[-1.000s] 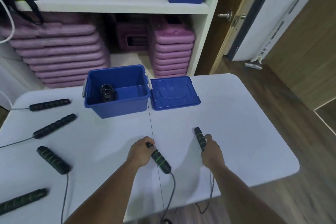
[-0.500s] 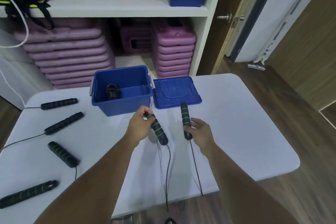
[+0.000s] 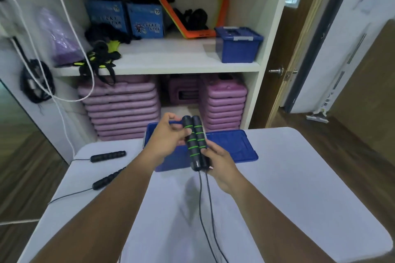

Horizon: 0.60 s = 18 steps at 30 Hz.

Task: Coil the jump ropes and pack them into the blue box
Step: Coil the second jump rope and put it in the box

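Two black jump rope handles with green rings [image 3: 195, 143] are held side by side, upright, above the white table [image 3: 299, 188]. My left hand [image 3: 168, 139] grips their upper part and my right hand [image 3: 220, 164] grips their lower ends. Their two thin black cords [image 3: 205, 205] hang down toward the table's near edge. Behind my hands stands the open blue box [image 3: 149, 134], mostly hidden, with its blue lid [image 3: 235, 145] lying flat to its right. Two more black handles [image 3: 108, 156] [image 3: 106, 180] with cords lie on the table at the left.
A white shelf unit [image 3: 171, 64] stands behind the table, with stacked purple steppers [image 3: 121, 111] below and another blue box [image 3: 238, 44] above. White cables hang at the left. A wooden door with a knob [image 3: 275, 70] is at the right.
Both hands lifted the two handles off the table and brought them together, upright, in front of the blue box. The camera tilted up, showing more of the shelf.
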Motion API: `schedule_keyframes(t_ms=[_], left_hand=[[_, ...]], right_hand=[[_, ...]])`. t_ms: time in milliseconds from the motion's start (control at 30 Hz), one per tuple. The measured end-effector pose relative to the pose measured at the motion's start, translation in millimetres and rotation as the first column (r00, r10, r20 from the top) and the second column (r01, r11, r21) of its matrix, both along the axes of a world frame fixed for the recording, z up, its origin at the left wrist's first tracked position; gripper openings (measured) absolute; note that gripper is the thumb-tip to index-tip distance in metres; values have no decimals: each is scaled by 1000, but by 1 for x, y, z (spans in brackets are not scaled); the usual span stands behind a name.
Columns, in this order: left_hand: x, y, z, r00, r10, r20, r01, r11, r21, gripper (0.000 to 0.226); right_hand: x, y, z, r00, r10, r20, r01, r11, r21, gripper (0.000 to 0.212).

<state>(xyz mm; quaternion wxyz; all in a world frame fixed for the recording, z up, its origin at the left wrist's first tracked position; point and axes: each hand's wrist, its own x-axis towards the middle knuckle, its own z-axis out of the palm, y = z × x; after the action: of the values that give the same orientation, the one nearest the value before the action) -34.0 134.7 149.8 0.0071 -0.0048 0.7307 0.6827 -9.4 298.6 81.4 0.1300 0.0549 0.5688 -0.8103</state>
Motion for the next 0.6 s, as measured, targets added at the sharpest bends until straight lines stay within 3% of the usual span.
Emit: schedule_keyframes(t_ms=[267,367,600], left_hand=[[2,-49,45,990,-11,-139,-11,987,-158,21],[1,-67,54,975,-30,-218,-67,902,-426,25],[8,-93,93,936,-206,-286,-60,706,-706,14]], right_hand=[[0,-43,50,982,146,-118,-154,986,-60,30],[-2,-55,61,970,182,-159,-197,977,-83,39],[-14,-63,89,949,231,-214,-247,967,-54,48]])
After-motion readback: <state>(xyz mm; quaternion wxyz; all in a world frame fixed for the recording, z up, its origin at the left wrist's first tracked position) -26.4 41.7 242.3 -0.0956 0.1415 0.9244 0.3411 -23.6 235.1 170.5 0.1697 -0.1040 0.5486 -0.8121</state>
